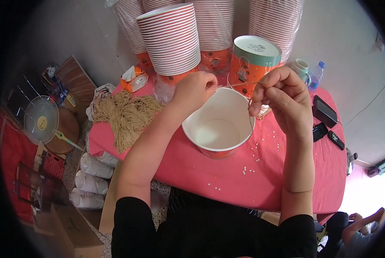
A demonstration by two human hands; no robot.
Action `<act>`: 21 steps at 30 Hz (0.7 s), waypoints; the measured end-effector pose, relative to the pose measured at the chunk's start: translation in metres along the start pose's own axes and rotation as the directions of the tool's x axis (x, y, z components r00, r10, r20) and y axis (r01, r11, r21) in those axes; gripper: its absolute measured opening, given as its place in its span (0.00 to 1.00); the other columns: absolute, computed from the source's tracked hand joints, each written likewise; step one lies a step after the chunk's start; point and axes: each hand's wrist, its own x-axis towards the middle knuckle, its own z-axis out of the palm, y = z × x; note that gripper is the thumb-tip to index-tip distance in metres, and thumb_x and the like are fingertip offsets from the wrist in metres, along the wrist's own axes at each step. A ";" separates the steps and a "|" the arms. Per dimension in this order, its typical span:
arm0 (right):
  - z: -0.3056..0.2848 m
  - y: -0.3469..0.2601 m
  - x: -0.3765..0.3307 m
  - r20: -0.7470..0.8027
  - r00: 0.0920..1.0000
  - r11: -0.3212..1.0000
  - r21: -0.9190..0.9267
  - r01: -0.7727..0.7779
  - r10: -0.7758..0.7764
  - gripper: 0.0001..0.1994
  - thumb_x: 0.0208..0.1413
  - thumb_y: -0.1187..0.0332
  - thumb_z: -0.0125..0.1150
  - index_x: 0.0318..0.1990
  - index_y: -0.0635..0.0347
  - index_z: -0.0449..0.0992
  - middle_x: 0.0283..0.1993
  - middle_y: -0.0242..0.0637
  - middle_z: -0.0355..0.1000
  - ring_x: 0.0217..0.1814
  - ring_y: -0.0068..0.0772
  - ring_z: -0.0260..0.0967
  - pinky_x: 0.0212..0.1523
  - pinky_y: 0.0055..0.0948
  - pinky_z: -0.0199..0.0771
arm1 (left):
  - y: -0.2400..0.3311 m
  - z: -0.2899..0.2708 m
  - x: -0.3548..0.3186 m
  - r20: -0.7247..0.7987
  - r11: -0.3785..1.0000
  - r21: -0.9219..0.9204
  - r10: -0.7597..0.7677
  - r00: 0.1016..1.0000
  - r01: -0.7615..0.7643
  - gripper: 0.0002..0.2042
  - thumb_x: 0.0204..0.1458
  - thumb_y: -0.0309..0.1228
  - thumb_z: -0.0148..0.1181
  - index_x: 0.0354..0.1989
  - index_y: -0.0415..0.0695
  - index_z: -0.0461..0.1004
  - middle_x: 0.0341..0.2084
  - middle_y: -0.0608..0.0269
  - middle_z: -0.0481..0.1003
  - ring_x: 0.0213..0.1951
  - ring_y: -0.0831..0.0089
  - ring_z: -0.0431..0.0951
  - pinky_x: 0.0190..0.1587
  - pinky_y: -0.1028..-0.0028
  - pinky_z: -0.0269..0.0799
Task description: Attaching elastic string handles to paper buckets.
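Note:
A large white-lined paper bucket (188, 124) stands upright on the table in front of me, its mouth facing up. Above its far rim my left hand (197, 89) pinches one part of a thin tan cord (239, 84). The cord runs nearly straight across to my right hand (285, 96), which grips it between thumb and fingers over the bucket's right side. A loose length hangs from the right hand along the bucket's rim. My left fingertips are partly hidden behind the hand. At the left lies a tangled heap of similar tan cords (126, 114).
Tall stacks of paper buckets (171, 43) stand at the back, beside an upside-down orange-and-green bucket (257, 56). Small white dots (248, 170) litter the pink tablecloth (227, 180). A mug (300, 68), a bottle (316, 75) and a black box (324, 112) sit at the right. Another person (360, 232) is at lower right.

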 end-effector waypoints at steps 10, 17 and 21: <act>0.000 0.001 0.000 0.009 1.000 1.000 -0.004 -0.009 0.009 0.05 0.59 0.80 0.53 0.41 0.68 0.71 0.36 0.45 0.75 0.34 0.37 0.78 0.37 0.32 0.80 | 0.001 0.007 -0.001 -0.050 0.995 0.055 0.082 0.995 -0.080 0.07 0.49 0.32 0.63 0.34 0.43 0.79 0.29 0.57 0.77 0.33 0.63 0.79 0.35 0.67 0.73; 0.002 0.004 0.001 0.030 1.000 1.000 0.008 0.004 -0.004 0.05 0.59 0.80 0.53 0.42 0.68 0.71 0.37 0.45 0.75 0.34 0.37 0.78 0.37 0.32 0.80 | -0.003 0.011 -0.003 -0.079 0.990 0.061 0.131 0.988 -0.126 0.07 0.50 0.32 0.63 0.34 0.43 0.78 0.29 0.58 0.77 0.32 0.62 0.79 0.35 0.66 0.72; 0.003 0.002 -0.001 0.038 0.999 1.000 -0.004 -0.004 0.004 0.05 0.59 0.79 0.53 0.42 0.68 0.71 0.36 0.45 0.75 0.34 0.37 0.78 0.37 0.32 0.80 | 0.000 0.013 -0.002 -0.134 0.977 0.089 0.206 0.969 -0.195 0.05 0.49 0.32 0.60 0.29 0.44 0.77 0.24 0.60 0.75 0.30 0.60 0.78 0.31 0.61 0.71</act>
